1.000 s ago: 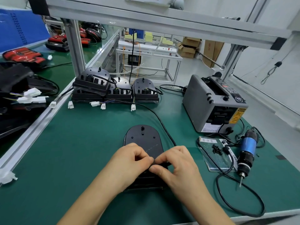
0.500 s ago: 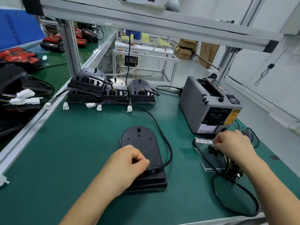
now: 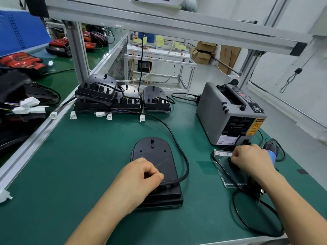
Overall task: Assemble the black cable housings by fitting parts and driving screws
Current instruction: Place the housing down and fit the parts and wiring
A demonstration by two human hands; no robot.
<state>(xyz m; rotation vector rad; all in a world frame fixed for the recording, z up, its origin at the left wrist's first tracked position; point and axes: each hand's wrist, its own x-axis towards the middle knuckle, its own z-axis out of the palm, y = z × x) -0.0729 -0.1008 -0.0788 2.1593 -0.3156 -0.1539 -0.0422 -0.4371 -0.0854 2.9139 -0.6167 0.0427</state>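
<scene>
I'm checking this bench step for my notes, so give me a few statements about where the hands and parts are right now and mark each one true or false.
1. The left hand rests on the black housing where the black cable enters it. True.
2. The right hand is on the same housing. False: it is off to the right, over the clear bag of small black parts.
3. The grey tape dispenser stands on the right side of the green mat. True.
4. The blue-bodied electric screwdriver is raised above the housing. False: it lies on the mat by the right hand.
5. Other black housings stand at the back of the mat. True.
</scene>
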